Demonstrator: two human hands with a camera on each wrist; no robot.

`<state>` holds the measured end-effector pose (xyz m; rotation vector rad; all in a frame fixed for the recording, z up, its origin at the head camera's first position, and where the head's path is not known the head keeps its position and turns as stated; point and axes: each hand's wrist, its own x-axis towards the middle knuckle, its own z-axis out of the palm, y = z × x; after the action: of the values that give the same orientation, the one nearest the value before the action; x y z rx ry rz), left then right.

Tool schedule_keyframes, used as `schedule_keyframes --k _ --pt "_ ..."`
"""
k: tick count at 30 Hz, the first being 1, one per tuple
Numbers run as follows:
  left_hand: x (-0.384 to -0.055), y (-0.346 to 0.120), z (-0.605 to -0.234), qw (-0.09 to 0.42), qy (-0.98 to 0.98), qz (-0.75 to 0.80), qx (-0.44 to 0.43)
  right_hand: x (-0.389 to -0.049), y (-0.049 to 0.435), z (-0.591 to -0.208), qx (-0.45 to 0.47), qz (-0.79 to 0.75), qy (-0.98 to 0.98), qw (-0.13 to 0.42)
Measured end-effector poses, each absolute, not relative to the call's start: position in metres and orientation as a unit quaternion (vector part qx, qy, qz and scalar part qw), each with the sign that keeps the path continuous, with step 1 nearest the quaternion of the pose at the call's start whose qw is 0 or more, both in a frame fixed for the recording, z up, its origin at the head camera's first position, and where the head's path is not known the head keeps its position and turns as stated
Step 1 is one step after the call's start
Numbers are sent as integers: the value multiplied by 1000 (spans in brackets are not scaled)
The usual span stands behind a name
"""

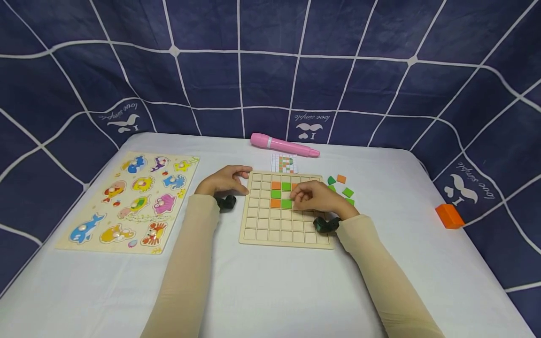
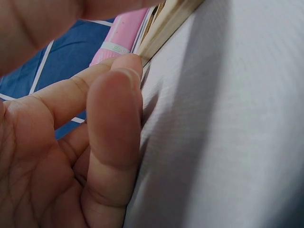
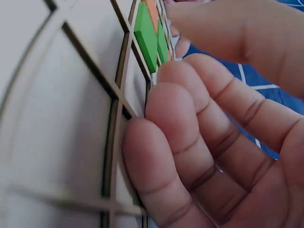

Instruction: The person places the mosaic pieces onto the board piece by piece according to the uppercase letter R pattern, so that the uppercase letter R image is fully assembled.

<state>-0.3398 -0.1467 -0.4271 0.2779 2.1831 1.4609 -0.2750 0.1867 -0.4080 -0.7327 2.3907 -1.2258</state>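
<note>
A square wooden grid board lies flat with several orange and green tiles set in its upper middle cells. My left hand rests at the board's left edge, a fingertip right at its far corner in the left wrist view. Over the board is my right hand, fingers loosely bent and fingertips at the grid. Just beyond those fingertips, a green tile shows in the right wrist view. No tile shows between the right fingers; the hand hides part of the upper right grid.
Loose tiles, including an orange tile and a green tile, lie right of the board. Behind it are a small pattern card and a pink microphone-shaped toy. A sea-animal puzzle lies left, an orange block far right.
</note>
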Motion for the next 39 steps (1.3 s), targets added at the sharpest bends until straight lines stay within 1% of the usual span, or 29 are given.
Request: schedule_keyframes --k 12,19,29,39 --pt "-339 -146 -424 241 807 527 109 -261 232 -401 -216 -530 791 216" --pt "-340 -148 -425 240 813 518 115 -248 266 -396 -200 -519 808 195" --pt "-339 -147 -425 244 804 532 103 -232 316 -399 -164 -518 820 180" --pt "-338 -146 -425 246 804 532 101 -217 358 -399 -126 -471 854 182"
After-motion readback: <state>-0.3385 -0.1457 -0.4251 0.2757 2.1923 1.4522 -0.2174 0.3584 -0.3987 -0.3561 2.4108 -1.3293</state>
